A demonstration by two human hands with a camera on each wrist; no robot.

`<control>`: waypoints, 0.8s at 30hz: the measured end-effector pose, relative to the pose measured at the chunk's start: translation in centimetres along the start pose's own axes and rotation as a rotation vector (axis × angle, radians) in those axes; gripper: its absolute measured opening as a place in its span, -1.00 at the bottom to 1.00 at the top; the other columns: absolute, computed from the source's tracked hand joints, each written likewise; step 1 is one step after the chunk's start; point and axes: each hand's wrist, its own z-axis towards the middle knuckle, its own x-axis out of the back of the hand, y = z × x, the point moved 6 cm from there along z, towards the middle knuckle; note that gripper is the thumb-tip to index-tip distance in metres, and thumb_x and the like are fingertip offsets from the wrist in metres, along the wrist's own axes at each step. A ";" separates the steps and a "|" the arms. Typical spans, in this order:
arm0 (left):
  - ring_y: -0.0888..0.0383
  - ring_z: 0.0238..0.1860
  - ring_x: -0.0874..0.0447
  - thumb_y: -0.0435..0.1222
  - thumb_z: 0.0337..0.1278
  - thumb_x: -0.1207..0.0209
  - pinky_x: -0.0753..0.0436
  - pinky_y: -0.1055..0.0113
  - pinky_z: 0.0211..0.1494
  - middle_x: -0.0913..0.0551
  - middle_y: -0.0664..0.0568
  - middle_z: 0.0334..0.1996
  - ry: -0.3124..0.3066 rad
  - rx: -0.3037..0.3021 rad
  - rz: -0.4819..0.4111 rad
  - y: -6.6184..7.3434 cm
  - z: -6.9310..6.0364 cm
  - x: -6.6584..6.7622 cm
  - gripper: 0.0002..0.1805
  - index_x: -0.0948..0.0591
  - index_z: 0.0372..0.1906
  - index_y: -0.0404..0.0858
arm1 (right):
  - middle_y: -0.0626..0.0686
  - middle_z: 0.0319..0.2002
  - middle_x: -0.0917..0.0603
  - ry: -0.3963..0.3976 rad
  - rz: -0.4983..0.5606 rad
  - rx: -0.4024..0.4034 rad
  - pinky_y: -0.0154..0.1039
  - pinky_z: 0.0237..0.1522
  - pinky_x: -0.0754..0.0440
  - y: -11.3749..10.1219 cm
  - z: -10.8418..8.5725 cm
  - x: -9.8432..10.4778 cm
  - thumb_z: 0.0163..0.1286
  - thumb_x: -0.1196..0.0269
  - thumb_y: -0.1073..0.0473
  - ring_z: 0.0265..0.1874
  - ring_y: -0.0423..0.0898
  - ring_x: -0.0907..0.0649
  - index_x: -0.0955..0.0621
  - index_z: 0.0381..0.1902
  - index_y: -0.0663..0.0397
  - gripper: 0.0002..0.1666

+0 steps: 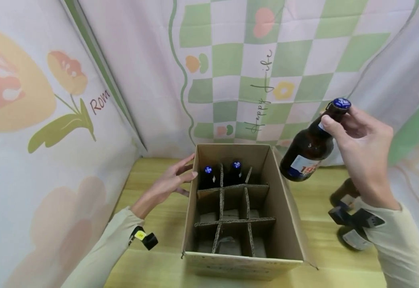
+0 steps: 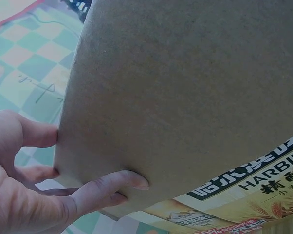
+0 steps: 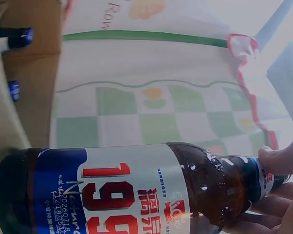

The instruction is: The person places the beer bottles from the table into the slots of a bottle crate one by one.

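Observation:
A cardboard box with its top side toward me has cardboard dividers inside. Two bottles with blue caps, one at the far left and one in the far middle, stand in its far row. My left hand rests against the box's left side by the far corner, fingers and thumb spread over the cardboard. Above the table, to the right of the box, my right hand grips a brown beer bottle by the neck. The bottle hangs tilted, cap up, its white and blue label showing red digits.
Two more brown bottles, one nearer and one farther, are on the wooden table right of the box, partly hidden by my right wrist. A patterned curtain hangs behind the box, and another printed cloth at the left.

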 end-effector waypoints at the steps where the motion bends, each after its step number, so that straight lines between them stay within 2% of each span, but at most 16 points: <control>1: -0.35 0.54 -0.26 -0.28 0.53 -0.14 -0.84 0.02 -0.05 0.03 -0.21 0.69 -0.001 -0.003 0.000 0.0 0.0 0.0 -0.14 0.01 0.72 0.07 | -0.04 -0.21 -0.87 0.004 0.055 0.005 -0.54 -0.05 -0.71 -0.2 0.1 0.0 0.26 -0.53 0.30 -0.25 -0.22 -0.82 -0.76 0.13 0.21 -0.54; 4: -0.37 0.54 -0.25 -0.28 0.54 -0.14 -0.84 0.01 -0.03 0.03 -0.22 0.69 -0.004 -0.007 0.002 -0.1 0.0 -0.1 -0.14 0.02 0.73 0.05 | 0.03 -0.20 -0.87 0.004 0.169 0.015 -0.51 -0.04 -0.71 -0.6 0.2 -0.2 0.22 -0.54 0.35 -0.24 -0.18 -0.82 -0.75 0.12 0.26 -0.52; 7: -0.38 0.53 -0.25 -0.27 0.55 -0.13 -0.84 0.01 -0.03 0.03 -0.23 0.68 -0.008 -0.007 0.006 -0.3 0.1 -0.1 -0.15 0.03 0.73 0.05 | 0.01 -0.18 -0.87 -0.021 0.195 0.017 -0.51 -0.03 -0.70 -0.9 0.0 -0.7 0.23 -0.53 0.36 -0.21 -0.19 -0.82 -0.74 0.14 0.27 -0.51; 12: -0.38 0.53 -0.26 -0.28 0.54 -0.13 -0.85 0.05 -0.07 0.03 -0.25 0.68 -0.002 -0.008 0.005 -0.2 0.1 0.0 -0.15 0.02 0.73 0.04 | -0.06 -0.18 -0.87 -0.075 0.151 0.001 -0.54 -0.02 -0.66 -1.0 0.1 -1.9 0.25 -0.53 0.32 -0.19 -0.23 -0.82 -0.73 0.15 0.26 -0.51; 17: -0.36 0.53 -0.27 -0.27 0.53 -0.15 -0.85 0.07 -0.10 0.03 -0.25 0.68 -0.008 -0.003 -0.002 -0.3 0.1 -0.1 -0.15 -0.01 0.72 0.05 | -0.16 -0.19 -0.86 -0.124 0.013 -0.010 -0.58 -0.04 -0.65 -1.3 0.0 -2.6 0.29 -0.52 0.27 -0.20 -0.28 -0.80 -0.73 0.19 0.17 -0.51; 22: -0.36 0.53 -0.27 -0.27 0.52 -0.16 -0.85 0.05 -0.08 0.03 -0.23 0.68 0.003 -0.004 0.000 -0.3 0.1 -0.1 -0.15 -0.02 0.72 0.06 | -0.15 -0.18 -0.86 -0.193 0.035 -0.021 -0.58 0.00 -0.65 -1.9 0.0 -3.9 0.29 -0.52 0.26 -0.18 -0.28 -0.81 -0.72 0.22 0.17 -0.48; 24: -0.36 0.53 -0.27 -0.27 0.52 -0.16 -0.85 0.04 -0.07 0.04 -0.23 0.68 0.006 -0.006 0.001 -0.3 0.1 0.0 -0.14 -0.02 0.72 0.07 | -0.19 -0.20 -0.86 -0.212 -0.019 -0.010 -0.59 -0.02 -0.66 -2.3 0.0 -4.5 0.30 -0.53 0.23 -0.18 -0.31 -0.81 -0.71 0.23 0.15 -0.46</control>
